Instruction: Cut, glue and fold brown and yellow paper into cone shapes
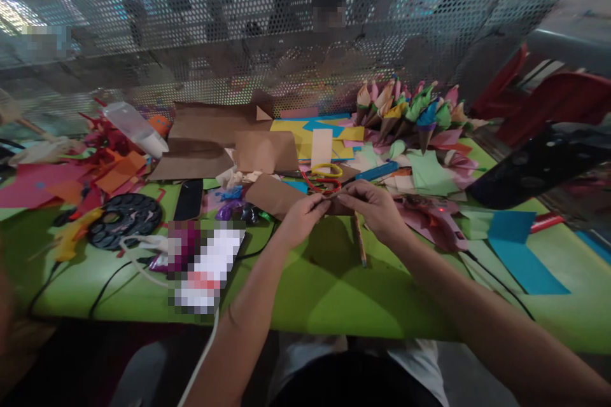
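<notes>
My left hand and my right hand meet over the middle of the green table. Both are closed, fingertips pinched on a small piece of brown paper that they mostly hide. Just beyond the fingers lie scissors with a red and yellow handle and a blue cutter. A pencil rests below my right hand. Brown paper sheets spread behind my left hand. To the right of my right hand is a pink glue gun with a small red light.
Paper ice-cream cones stand in a cluster at the back right. A dark bottle or tube leans at the right. On the left are a black palette, a yellow glue gun, a phone and cables. A perforated metal screen stands behind.
</notes>
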Tool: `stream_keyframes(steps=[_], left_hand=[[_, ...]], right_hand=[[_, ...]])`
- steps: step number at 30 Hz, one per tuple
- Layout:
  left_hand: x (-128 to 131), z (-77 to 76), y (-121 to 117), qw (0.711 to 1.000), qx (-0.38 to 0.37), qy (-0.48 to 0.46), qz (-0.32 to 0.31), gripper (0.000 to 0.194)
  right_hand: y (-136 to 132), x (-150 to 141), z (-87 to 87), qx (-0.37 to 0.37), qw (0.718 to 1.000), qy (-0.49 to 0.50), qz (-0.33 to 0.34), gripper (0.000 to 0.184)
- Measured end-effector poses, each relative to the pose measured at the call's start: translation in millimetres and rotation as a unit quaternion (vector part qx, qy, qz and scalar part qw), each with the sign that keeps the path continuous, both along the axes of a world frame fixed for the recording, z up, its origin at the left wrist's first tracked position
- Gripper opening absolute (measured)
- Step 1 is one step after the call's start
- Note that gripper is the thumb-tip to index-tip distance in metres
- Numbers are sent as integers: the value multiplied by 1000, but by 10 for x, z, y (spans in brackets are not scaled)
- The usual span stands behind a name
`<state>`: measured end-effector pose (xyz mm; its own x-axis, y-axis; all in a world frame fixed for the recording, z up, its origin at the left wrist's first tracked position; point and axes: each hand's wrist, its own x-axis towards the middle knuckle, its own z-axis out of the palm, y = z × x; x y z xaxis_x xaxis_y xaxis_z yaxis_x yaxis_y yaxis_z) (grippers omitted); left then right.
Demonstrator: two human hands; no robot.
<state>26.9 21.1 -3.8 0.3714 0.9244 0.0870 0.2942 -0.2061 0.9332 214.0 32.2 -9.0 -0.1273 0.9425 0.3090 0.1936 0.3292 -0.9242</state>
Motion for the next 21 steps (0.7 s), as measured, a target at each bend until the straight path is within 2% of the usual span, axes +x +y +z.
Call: stream_keyframes(steps=[5, 7, 10, 12, 14, 18, 21], left_hand=[[-37, 43, -18, 1000, -4, 11, 18, 30], [-40, 57, -24, 999, 9, 18, 31, 29], [-30, 71, -34, 999, 23, 33, 36, 29], [-19, 72, -40, 998, 33, 44, 29, 29], [-8, 67, -46, 997, 46, 60, 25, 29], [0, 54, -50, 994, 61, 85, 26, 28], [-1, 62, -54, 993, 70, 88, 34, 28]], right_hand=[[5, -10, -11, -64, 997, 52, -9, 31], [-4, -23, 8, -99, 991, 94, -4, 38], [-21, -45, 44, -143, 979, 133, 51, 56], [-27, -57, 50, -178, 968, 151, 94, 53], [-25, -62, 39, -203, 959, 166, 107, 45], [-7, -54, 16, -201, 964, 156, 72, 38], [-5, -44, 25, -167, 977, 121, 58, 37]])
